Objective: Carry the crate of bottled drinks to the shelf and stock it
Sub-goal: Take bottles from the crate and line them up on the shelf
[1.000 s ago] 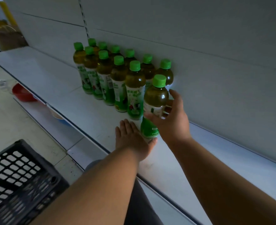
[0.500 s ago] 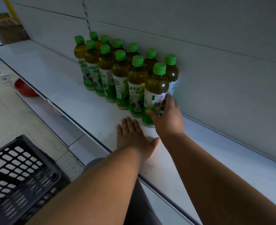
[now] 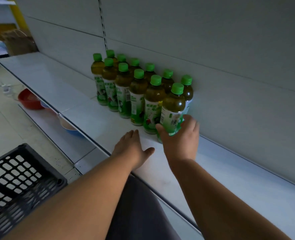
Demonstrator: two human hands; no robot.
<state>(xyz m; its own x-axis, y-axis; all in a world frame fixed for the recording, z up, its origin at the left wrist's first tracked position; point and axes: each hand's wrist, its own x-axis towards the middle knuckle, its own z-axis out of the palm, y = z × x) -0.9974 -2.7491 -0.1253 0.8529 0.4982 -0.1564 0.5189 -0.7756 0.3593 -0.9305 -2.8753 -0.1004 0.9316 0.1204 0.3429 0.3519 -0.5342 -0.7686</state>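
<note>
We judged the newest bottle (image 3: 172, 108), upright at the front row's near end on the shelf (image 3: 94, 116), best seated flush by the right hand (image 3: 180, 135) curled round it, left hand (image 3: 131, 148) flat beside it.

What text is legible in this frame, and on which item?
"绿": on the label of the nearest bottle, which the right hand grips.
"天天": top of the label on the next front-row bottle; the rest is blurred.
Labels on the other bottles: print too small and blurred to read.
Crate, shelf: no text.
</note>
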